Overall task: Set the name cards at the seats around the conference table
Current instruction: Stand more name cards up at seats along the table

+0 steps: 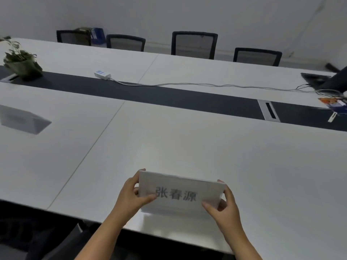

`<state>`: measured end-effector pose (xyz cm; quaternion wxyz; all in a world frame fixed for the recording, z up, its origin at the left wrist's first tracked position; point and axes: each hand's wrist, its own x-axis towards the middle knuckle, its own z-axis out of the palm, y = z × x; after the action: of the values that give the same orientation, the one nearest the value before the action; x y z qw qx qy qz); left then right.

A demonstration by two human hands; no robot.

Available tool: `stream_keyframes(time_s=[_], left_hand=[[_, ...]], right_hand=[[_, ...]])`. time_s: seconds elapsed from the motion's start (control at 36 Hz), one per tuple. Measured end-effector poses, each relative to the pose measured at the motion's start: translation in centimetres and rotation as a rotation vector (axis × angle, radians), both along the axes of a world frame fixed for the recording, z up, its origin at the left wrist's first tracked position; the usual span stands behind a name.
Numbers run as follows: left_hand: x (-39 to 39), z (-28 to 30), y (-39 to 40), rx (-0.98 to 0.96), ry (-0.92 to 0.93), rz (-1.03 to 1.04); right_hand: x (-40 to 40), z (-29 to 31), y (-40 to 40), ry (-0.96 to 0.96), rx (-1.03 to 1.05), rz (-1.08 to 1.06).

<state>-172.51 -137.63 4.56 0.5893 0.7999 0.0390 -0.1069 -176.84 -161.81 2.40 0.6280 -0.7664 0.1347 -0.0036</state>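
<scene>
Pinching the name card [181, 192] by both ends, the left hand [131, 196] and right hand [224, 206] should lower it flat, straight, near the worktop [262, 166] edge.

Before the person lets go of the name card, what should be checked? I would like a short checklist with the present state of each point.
1. Both hands hold the name card: ok; left hand and right hand pinch its two ends.
2. Card is over the table, near the front edge: ok.
3. Card base rests flat on the table: cannot tell.
4. Printed side faces the person's side: ok; the far side is hidden.
5. Table space just beyond the card is free: ok.
6. Another card already stands to the left, well apart: ok.
</scene>
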Motion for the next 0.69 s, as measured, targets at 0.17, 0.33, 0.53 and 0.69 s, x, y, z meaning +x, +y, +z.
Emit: stream_keyframes(time_s=[0.17, 0.33, 0.53, 0.69], left_hand=[[1.4, -1.5, 1.5, -0.009, 0.052, 0.016], [2.1, -2.4, 2.4, -0.036, 0.075, 0.039], [1.8, -2.9, 2.4, -0.089, 0.075, 0.054], [1.6, -2.3, 1.3, -0.096, 0.067, 0.084]], right_hand=[[0.9, -0.7, 1.2, 0.017, -0.008, -0.002], [1.7, -1.3, 1.7, -0.002, -0.022, 0.023], [2.2, -1.2, 1.4, -0.017, -0.049, 0.061], [2.4, -1.3, 0.3, 0.001, -0.060, 0.074]])
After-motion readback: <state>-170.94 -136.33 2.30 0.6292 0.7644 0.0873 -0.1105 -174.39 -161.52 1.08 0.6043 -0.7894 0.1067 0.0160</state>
